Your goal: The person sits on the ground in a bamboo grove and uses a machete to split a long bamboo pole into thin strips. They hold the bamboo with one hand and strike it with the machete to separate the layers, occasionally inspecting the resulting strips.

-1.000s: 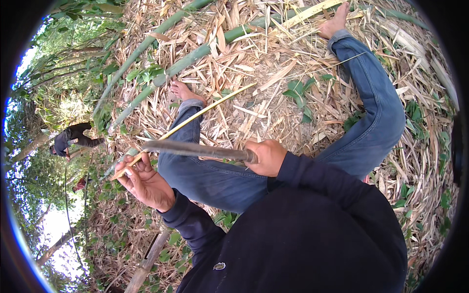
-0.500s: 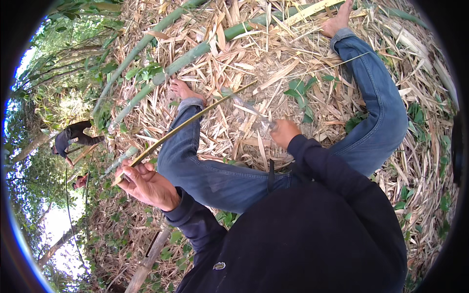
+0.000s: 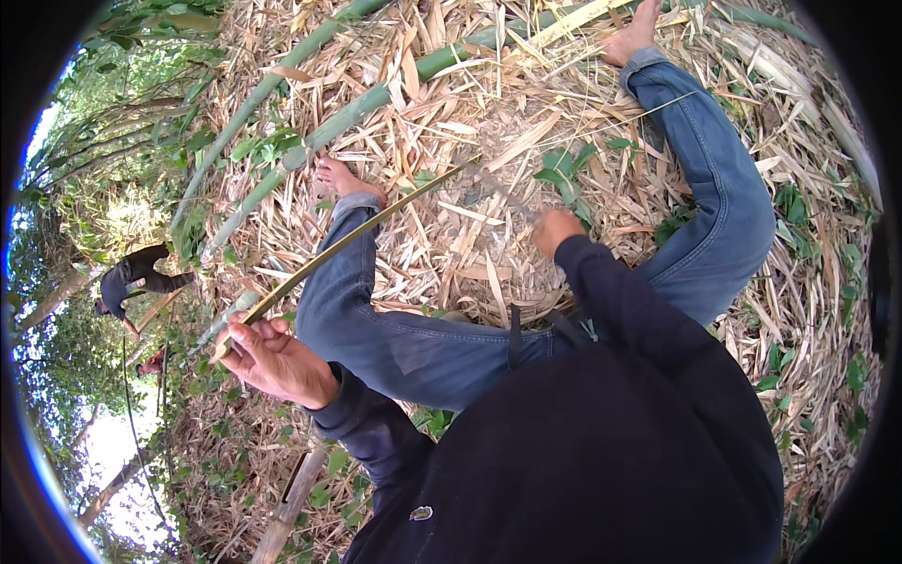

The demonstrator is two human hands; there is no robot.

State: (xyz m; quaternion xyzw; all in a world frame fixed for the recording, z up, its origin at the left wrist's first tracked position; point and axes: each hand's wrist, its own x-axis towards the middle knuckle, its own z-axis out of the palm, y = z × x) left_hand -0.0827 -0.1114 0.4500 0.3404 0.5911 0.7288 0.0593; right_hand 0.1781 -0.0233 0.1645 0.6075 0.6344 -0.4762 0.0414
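Observation:
My left hand pinches the near end of a long, narrow bamboo strip between thumb and fingers. From there the strip slants up and away to the right, over my left shin. My right hand is closed on a knife, its blade pale and smeared by motion. The blade points up and left, with its tip close to the strip's far end; I cannot tell whether they touch. Most of the knife's handle is hidden in my fist.
Dry bamboo leaves cover the ground between my spread legs. Thick green bamboo poles lie beyond my feet. A leafy green plant grows near my right hand. At the far left a person in dark clothes bends over.
My right hand has moved slightly up and right with the knife, the blade drawing toward the strip's far end. My left hand keeps its hold, and the strip has shifted a little left.

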